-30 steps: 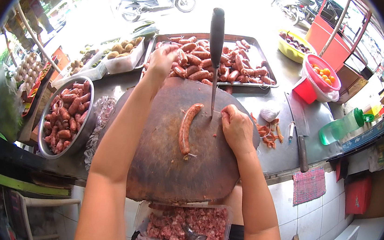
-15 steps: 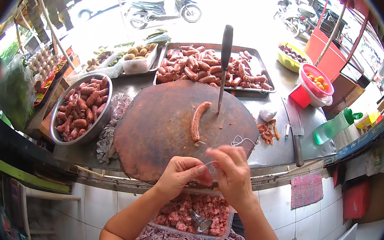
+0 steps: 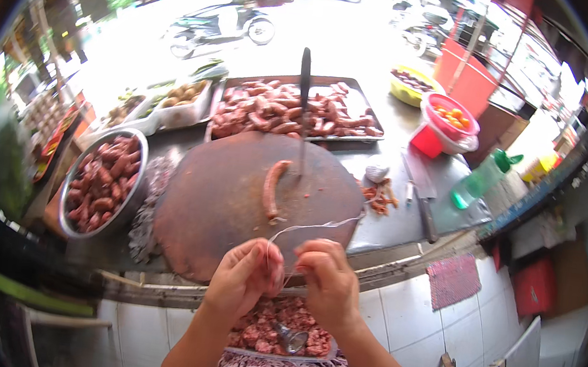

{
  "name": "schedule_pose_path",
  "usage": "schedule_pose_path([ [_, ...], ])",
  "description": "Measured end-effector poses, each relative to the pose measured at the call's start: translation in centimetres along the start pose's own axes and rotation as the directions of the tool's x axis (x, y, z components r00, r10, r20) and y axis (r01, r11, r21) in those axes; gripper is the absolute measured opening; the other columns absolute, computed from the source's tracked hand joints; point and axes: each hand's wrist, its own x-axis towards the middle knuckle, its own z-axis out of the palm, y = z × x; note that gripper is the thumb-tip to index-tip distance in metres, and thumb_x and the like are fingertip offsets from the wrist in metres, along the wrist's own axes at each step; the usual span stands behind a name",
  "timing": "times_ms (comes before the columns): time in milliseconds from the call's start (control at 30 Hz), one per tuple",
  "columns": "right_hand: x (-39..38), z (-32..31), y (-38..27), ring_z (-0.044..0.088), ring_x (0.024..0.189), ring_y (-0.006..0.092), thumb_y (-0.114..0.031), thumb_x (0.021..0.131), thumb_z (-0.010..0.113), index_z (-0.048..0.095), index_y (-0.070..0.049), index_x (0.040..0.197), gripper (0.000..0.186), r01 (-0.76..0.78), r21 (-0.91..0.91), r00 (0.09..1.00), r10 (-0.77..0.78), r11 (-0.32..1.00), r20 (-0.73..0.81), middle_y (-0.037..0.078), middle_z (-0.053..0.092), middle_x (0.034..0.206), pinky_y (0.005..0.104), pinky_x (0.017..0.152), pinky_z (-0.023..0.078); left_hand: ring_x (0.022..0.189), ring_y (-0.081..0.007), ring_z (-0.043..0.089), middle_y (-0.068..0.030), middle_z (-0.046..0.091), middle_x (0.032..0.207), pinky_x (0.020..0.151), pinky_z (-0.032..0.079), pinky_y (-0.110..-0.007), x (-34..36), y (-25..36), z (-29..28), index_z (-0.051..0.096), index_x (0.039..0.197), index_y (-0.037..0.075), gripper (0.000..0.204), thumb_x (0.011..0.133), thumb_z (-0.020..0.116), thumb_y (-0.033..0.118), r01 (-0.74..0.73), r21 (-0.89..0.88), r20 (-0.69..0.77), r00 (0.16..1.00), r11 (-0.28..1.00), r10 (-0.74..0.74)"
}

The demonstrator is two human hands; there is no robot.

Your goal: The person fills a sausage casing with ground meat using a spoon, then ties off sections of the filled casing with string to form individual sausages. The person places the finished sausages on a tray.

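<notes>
At the near edge of the block (image 3: 206, 203), left hand (image 3: 245, 271) and right hand (image 3: 330, 280) sit close, small gap between. Left: thumb and fingertips pinched on the string (image 3: 318, 225). Right: fingers curled, closed on a strand of it, slightly blurred. Both forearms come up from below, wrists angled inward. String is thin, white, slack: runs from the block's right edge across its top, bends down into the left hand; short length shows between the hands. Sausage (image 3: 273, 188) lies mid-block, clear of both hands; reddish, slightly curved, long axis roughly away from the person, pale tip at near end. Knife (image 3: 305, 77) stands upright near its far end, to the right, point down on the block. Below the hands: tub (image 3: 283, 356) of pink mince (image 3: 261, 323), metal funnel (image 3: 292, 339) resting in it.
</notes>
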Motion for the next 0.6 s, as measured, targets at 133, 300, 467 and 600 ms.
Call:
schedule_pose_path([
  [133, -0.2, 0.2, 1.1, 0.07, 0.083, 0.0311, 0.002, 0.086, 0.067, 0.062, -0.003, 0.096, 0.013, -0.146, 0.145, 0.981, 0.124, 0.979, 0.151, 0.013, 0.068, 0.097, 0.0366, 0.07, 0.057, 0.089, -0.0172, 0.067, -0.0164, 0.069, 0.099, 0.061, 0.052, -0.024, -1.5, -0.4, 0.5, 0.061, 0.103, -0.004, 0.026, 0.108, 0.05, 0.02, 0.416, 0.623, -0.253, 0.908, 0.662, -0.333],
  [300, -1.2, 1.4, 0.8, 0.066, 0.079, 0.0377, -0.009, 0.09, 0.068, 0.058, -0.002, 0.098, 0.014, -0.126, 0.227, 0.982, 0.089, 0.966, 0.169, 0.016, 0.064, 0.09, 0.0421, 0.066, 0.054, 0.112, -0.0298, 0.068, -0.0209, 0.068, 0.121, 0.096, 0.054, -0.035, -0.4, -2.0, 0.9, 0.068, 0.118, -0.004, 0.026, 0.099, 0.058, 0.01, -0.008, 0.919, -0.047, 0.99, 0.394, 0.129],
  [467, -1.4, 0.8, -0.6, 0.072, 0.078, 0.0245, -0.011, 0.086, 0.077, 0.068, -0.002, 0.089, 0.014, -0.257, 0.368, 0.96, 0.191, 0.894, 0.207, 0.012, 0.072, 0.09, 0.0317, 0.065, 0.055, 0.102, -0.0377, 0.071, -0.0238, 0.071, 0.112, 0.09, 0.055, -0.04, -1.3, -2.6, 1.2, 0.066, 0.119, -0.004, 0.033, 0.088, 0.06, 0.006, -0.023, 0.986, -0.009, 0.982, 0.166, 0.189],
  [600, -1.6, 0.4, -0.9, 0.059, 0.059, 0.0077, -0.012, 0.087, 0.079, 0.067, -0.002, 0.085, 0.016, -0.359, 0.431, 0.933, 0.314, 0.828, 0.173, 0.007, 0.069, 0.077, 0.023, 0.054, 0.045, 0.085, -0.0329, 0.073, -0.0194, 0.072, 0.103, 0.071, 0.059, -0.038, -1.6, -3.6, 1.8, 0.066, 0.125, -0.002, 0.037, 0.089, 0.065, 0.007, -0.207, 0.975, 0.221, 0.853, -0.082, 0.472],
])
